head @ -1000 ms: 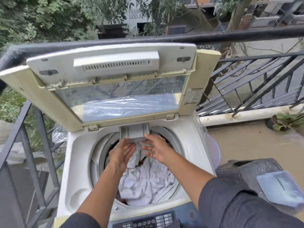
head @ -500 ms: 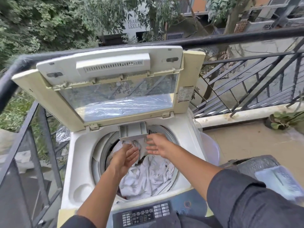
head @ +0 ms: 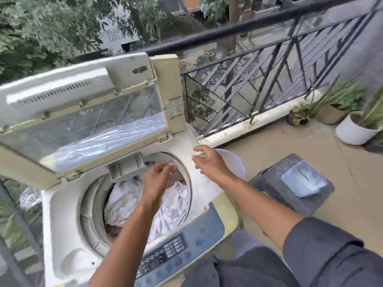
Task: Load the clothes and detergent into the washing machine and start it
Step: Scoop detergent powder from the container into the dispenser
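A top-loading washing machine (head: 62, 220) stands with its lid (head: 83, 112) raised. White clothes (head: 128, 201) fill the drum. A grey detergent drawer (head: 126, 169) is pulled out over the drum's back rim. My left hand (head: 159, 179) hovers above the drum just right of the drawer, fingers loosely bent, holding nothing. My right hand (head: 209, 162) is over the machine's right edge, fingers relaxed and empty. The control panel (head: 165, 253) lies at the front. A blue-white packet (head: 303, 178) rests on a dark stool (head: 275, 193) to the right.
A black metal railing (head: 259, 83) runs behind and beside the machine. A white tub (head: 234, 162) sits on the floor between machine and stool. Potted plants (head: 350, 125) stand at the far right along the ledge. Tan floor stretches to the right.
Both hands came away from the drawer and the clothes; my right hand swung right, out over the machine's edge. The view turned right, bringing the plants and stool further in.
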A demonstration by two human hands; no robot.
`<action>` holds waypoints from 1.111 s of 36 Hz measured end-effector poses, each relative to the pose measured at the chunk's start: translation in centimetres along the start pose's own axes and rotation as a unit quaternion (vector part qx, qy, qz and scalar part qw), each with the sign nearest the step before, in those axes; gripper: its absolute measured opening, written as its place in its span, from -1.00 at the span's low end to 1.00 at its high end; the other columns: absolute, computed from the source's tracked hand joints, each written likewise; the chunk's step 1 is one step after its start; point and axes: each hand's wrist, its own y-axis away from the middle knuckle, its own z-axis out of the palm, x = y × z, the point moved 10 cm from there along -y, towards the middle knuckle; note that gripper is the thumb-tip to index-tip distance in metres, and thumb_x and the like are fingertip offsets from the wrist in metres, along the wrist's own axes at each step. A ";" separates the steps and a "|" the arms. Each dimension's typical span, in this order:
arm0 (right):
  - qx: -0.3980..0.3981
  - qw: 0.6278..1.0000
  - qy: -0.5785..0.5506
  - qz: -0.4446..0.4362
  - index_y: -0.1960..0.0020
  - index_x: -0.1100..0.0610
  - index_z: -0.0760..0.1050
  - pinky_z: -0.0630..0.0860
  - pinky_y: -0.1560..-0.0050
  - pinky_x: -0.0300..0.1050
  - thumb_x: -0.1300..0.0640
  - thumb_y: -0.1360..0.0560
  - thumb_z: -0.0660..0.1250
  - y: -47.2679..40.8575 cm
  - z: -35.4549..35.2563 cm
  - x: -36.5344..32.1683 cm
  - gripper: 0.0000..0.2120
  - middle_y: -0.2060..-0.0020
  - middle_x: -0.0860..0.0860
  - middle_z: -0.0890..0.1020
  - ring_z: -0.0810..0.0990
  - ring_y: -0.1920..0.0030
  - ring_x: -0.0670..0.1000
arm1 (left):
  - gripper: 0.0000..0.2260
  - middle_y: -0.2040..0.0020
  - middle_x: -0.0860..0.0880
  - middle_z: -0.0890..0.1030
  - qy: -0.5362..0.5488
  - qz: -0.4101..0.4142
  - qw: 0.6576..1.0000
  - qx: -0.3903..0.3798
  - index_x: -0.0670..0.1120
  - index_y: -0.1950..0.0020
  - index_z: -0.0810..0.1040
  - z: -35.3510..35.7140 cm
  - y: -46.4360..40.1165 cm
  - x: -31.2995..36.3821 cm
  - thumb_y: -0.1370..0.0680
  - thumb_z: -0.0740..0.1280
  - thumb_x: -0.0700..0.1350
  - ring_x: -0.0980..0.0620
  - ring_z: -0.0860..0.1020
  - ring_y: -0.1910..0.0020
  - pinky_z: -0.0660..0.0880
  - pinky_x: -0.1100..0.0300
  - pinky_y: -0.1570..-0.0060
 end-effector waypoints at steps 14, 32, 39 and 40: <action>0.123 0.972 0.192 -0.063 -0.40 -0.06 0.49 0.56 -0.17 -0.05 0.09 -0.51 0.40 3.5 -17.4 6.0 -0.54 -0.18 -0.01 0.68 0.66 -0.15 0.05 | -0.70 0.01 -0.12 0.77 -0.142 0.057 0.981 -0.121 0.00 -0.12 0.69 19.6 1.1 4.0 -0.45 0.34 0.05 -0.02 0.65 0.12 0.55 0.09 0.17; 0.114 0.937 0.252 0.212 -0.60 0.00 0.14 0.51 -0.22 0.11 -0.12 -0.57 0.38 1.5 -37.5 30.0 -0.28 -0.41 0.12 0.41 0.38 -0.41 0.22 | -0.54 -0.19 -0.09 0.73 -0.388 -0.037 0.869 -0.305 0.00 -0.21 0.67 46.5 -3.5 -5.5 -0.37 0.32 0.09 -0.14 0.66 -0.11 0.60 -0.11 -0.27; 0.142 0.918 0.260 0.264 -0.68 0.03 -0.04 0.48 -0.28 0.10 -0.12 -0.51 0.43 0.6 -41.1 37.3 -0.07 -0.56 0.14 0.23 0.33 -0.48 0.25 | -0.38 -0.33 -0.04 0.65 -0.441 -0.066 0.832 -0.331 0.00 -0.42 0.57 53.3 -6.1 -11.4 -0.39 0.35 0.20 -0.17 0.65 -0.27 0.60 -0.15 -0.29; 0.145 0.914 0.269 0.268 -0.68 0.03 -0.07 0.46 -0.31 0.10 -0.15 -0.50 0.43 0.3 -41.4 38.1 -0.04 -0.58 0.14 0.19 0.30 -0.50 0.25 | -0.35 -0.36 -0.05 0.62 -0.445 -0.064 0.830 -0.330 -0.01 -0.46 0.53 54.3 -6.4 -11.7 -0.41 0.37 0.21 -0.20 0.64 -0.27 0.59 -0.16 -0.30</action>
